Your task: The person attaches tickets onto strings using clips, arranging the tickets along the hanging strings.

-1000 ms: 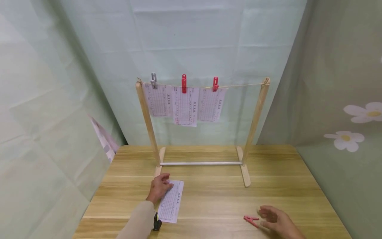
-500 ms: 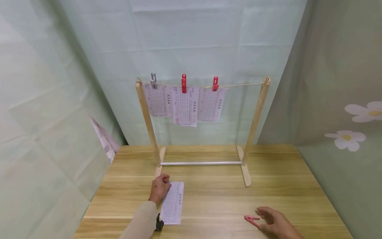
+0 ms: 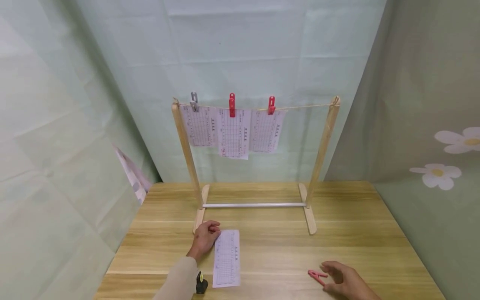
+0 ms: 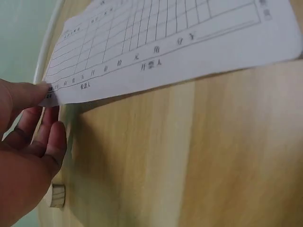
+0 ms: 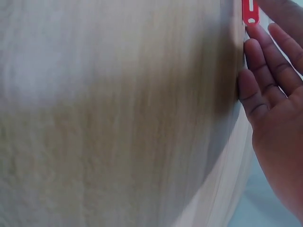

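Wooden tabletop (image 3: pixel 270 250), green cloth walls, drying rack (image 3: pixel 255 158) at the back edge with three printed sheets pegged on its string. Left hand (image 3: pixel 205 238) pinches the top-left corner of the printed form (image 3: pixel 226 258) near the front-left edge; the sheet has swung square to that edge and slid right. Right hand (image 3: pixel 343 279), fingers loosely spread, has closed in and touches the red clothespin (image 3: pixel 316 275) near the front-right edge, not gripped. Pickup looks imminent.

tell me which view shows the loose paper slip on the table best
The head view: the whole paper slip lies flat beside the left hand. The left wrist view shows only its printed end, pinched at a corner. The right wrist view shows none.
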